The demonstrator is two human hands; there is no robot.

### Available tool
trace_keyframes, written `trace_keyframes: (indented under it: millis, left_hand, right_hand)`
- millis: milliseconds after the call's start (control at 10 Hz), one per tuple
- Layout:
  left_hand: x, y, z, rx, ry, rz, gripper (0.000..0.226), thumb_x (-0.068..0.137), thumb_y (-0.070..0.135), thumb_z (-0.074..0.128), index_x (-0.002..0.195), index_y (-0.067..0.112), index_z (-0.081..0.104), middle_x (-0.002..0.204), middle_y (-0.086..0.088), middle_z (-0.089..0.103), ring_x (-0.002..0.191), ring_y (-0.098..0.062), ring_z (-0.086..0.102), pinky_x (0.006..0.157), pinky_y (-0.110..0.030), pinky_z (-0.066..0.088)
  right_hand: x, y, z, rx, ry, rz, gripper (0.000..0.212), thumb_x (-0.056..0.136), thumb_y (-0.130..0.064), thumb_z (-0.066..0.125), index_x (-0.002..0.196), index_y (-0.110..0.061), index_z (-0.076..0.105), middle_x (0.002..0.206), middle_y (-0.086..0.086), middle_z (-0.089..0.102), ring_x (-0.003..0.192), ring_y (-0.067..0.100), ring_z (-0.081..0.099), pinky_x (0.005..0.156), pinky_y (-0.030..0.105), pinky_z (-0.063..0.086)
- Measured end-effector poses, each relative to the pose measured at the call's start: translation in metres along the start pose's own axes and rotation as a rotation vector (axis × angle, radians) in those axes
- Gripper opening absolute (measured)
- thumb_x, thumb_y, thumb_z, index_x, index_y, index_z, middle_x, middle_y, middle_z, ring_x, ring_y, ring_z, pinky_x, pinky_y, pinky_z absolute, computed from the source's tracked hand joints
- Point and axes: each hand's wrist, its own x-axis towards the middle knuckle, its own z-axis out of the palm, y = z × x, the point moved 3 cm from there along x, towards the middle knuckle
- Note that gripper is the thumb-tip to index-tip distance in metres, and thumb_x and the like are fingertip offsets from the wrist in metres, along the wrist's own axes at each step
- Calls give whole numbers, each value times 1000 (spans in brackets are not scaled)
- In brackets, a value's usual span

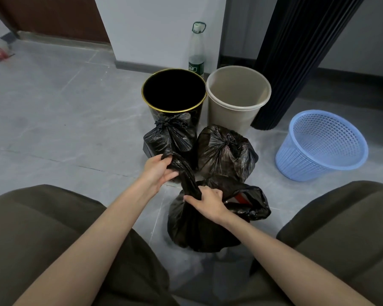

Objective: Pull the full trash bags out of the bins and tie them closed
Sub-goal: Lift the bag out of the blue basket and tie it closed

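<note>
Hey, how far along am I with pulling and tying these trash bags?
Done: the black bin, beige bin and blue basket look emptied, and the left bag and right bag sit knotted in front of them. In hand: the left hand and right hand grip a twisted strip of the third bag. Left: its mouth gapes on the right, so that knot isn't made yet.

The left bag [170, 138] and the right bag [223, 151], both black, are knotted shut and set side by side, touching, just before the gold-rimmed black bin [155, 117] and the beige bin [230, 120]. The nearest bag [197, 230] is left gaping, its top drawn into a twisted strand gripped by the left hand [161, 171] and the right hand [208, 202]. The blue mesh basket [318, 160] is set well apart.
</note>
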Motion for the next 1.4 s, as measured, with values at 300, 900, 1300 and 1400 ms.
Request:
trace_keyframes:
  millis: [300, 900, 1300, 1400]
  left_hand:
    - [10, 2, -19, 285, 14, 88, 22, 98, 11, 41, 88, 13, 60, 98, -13, 68, 81, -18, 66, 73, -29, 59]
    - [-11, -31, 5, 1016, -637, -122, 24, 94, 8, 34, 79, 11, 52, 55, 2, 43, 51, -13, 41, 52, -20, 35]
    - [-4, -47, 11, 1499, -344, 368, 38, 101, 39, 28, 99, 12, 56, 84, -7, 66, 82, -26, 63, 76, -34, 49]
    - [-8, -41, 6, 1794, -237, 564, 44, 100, 44, 26, 92, 15, 58, 97, -9, 66, 92, -28, 62, 77, -38, 48]
  right_hand:
    - [4, 11, -4, 14, -124, 5, 30, 101, -31, 33, 102, -25, 63, 96, -9, 55, 114, 9, 44, 99, 36, 23]
    - [-5, 13, -20, -366, -193, -209, 11, 100, -24, 34, 98, -19, 44, 103, -5, 47, 111, 17, 41, 99, 41, 28]
    - [-9, 17, -12, -539, -62, -247, 24, 102, -32, 28, 107, -16, 45, 113, -1, 51, 112, 20, 42, 94, 41, 29]
    - [-10, 19, -14, -546, -38, -233, 21, 100, -29, 31, 110, -15, 43, 116, 0, 50, 112, 21, 42, 96, 41, 29]
